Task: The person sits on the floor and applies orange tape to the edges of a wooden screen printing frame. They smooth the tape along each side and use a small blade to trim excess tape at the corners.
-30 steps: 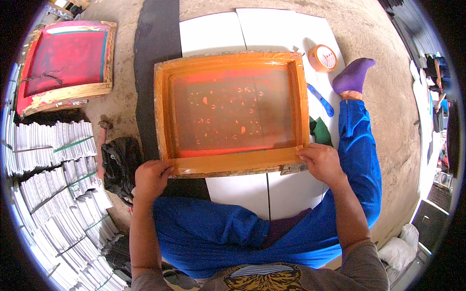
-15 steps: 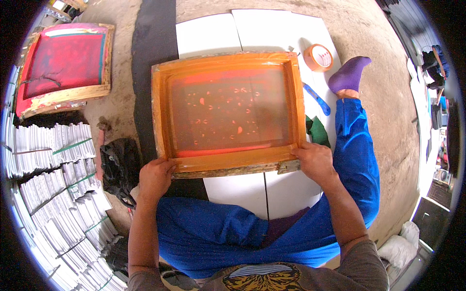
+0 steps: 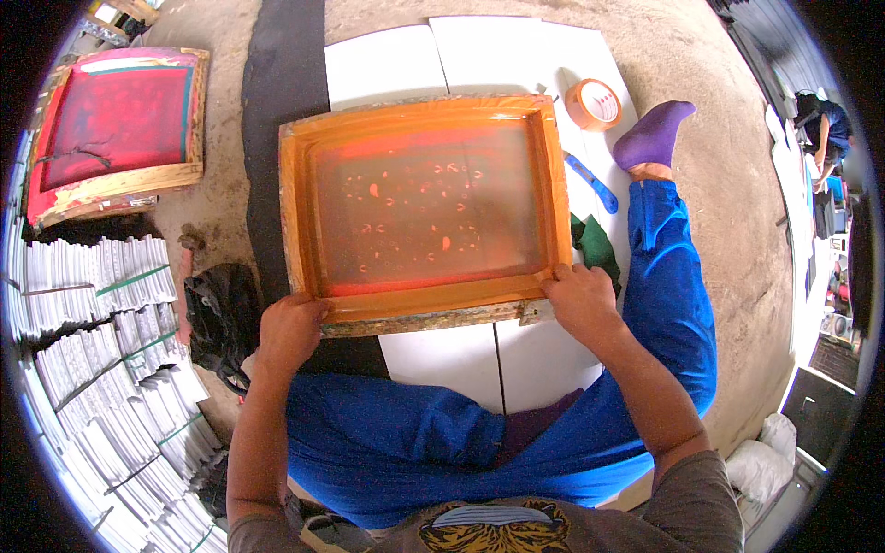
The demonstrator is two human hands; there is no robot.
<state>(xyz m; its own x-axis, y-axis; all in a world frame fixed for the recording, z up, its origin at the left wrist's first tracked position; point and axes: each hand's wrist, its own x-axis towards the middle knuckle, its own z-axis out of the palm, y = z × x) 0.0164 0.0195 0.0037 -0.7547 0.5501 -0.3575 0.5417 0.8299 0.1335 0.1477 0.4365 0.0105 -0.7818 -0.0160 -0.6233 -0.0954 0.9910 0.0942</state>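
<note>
"Orange frame [image 3: 424,296]: which way?"
"Half past one from the left hand [image 3: 293,328], ten from the right hand [image 3: 583,299]; long axis roughly nine-to-three."
"Hands?"
"Curled, touching its near corners; grip unclear."

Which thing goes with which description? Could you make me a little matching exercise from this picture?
Things:
1. left hand
2. tape roll
3. right hand
4. sock on the outstretched foot

Descriptions:
A. orange, lying on the white boards
B. at the near right corner of the framed screen
C. purple, below the blue trouser leg's cuff
D. at the near left corner of the framed screen

Right pairs: 1-D, 2-A, 3-B, 4-C
</note>
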